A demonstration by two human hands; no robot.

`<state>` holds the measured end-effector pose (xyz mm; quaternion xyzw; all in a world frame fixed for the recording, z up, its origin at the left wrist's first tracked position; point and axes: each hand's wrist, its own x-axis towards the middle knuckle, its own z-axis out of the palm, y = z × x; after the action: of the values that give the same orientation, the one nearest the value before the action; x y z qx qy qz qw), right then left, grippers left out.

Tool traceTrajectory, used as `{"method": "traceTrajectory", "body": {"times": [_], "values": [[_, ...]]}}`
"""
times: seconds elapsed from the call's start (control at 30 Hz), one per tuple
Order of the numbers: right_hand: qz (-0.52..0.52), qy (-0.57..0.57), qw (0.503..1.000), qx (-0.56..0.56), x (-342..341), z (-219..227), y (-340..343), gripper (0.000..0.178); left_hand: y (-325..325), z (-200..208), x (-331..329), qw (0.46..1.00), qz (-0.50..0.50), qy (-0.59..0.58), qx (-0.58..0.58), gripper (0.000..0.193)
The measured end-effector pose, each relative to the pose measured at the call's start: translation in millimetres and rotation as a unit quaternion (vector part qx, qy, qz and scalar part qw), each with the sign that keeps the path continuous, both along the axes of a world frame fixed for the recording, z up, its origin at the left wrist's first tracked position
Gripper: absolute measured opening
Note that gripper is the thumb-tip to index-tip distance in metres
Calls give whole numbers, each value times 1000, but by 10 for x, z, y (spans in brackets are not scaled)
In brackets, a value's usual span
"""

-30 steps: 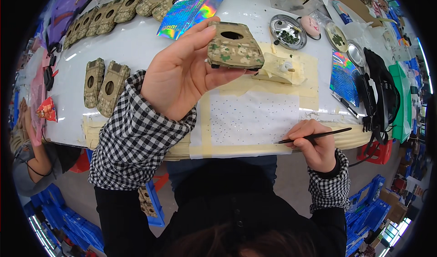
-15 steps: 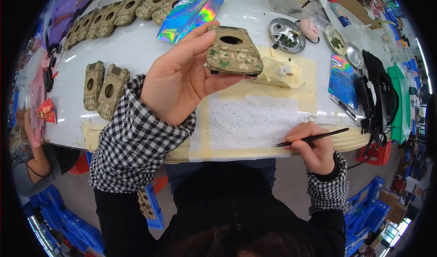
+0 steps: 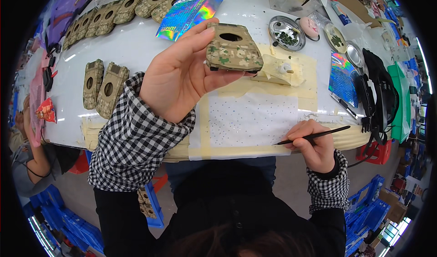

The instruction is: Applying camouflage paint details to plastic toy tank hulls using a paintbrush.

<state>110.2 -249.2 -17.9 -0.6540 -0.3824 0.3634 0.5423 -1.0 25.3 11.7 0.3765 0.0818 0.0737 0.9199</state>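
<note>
My left hand (image 3: 175,68) holds up a camouflage-patterned model tank hull (image 3: 234,52) with an oval hole in its top, thumb and fingers around its left side and underside. In my right hand (image 3: 314,143) is a thin dark paintbrush (image 3: 330,132), its tip pointing left just over the white cloth (image 3: 250,120). Small dark and shiny specks are scattered over that cloth, which is taped down at the table's front edge. Behind it stands a tape-covered block (image 3: 277,72) with a small white cup (image 3: 285,68) on top.
Two similar hulls (image 3: 109,91) lie left of my left forearm, and a row of several more (image 3: 107,18) runs along the back left. Holographic pouches (image 3: 193,11), a round metal dish (image 3: 287,33) of dark green bits, a black bag (image 3: 378,88) and a green tray (image 3: 398,102) surround the workspace.
The hull in my left hand has tilted very slightly, and the brush in my right hand has shifted a touch up. Otherwise the scene looks the same.
</note>
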Motion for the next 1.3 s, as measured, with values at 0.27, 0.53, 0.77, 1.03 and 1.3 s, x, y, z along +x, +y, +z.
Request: {"method": "traceTrajectory", "body": {"times": [0.27,0.53,0.77,1.03,1.3], "values": [[-41,46,997,39,28,63,-19,14,-2,-10,10,1000,-2,-3,-18,48],[-61,-124,965,221,263,741,538,18,-53,75,-29,999,11,44,3,56],[2,-190,941,281,248,668,1069,10,-43,98,-78,997,-8,70,-39,61],[11,-112,965,238,111,548,1119,13,-85,76,-93,995,-11,92,-20,69],[16,-115,965,236,92,526,1134,13,-86,82,-90,996,-10,87,-24,70]]}}
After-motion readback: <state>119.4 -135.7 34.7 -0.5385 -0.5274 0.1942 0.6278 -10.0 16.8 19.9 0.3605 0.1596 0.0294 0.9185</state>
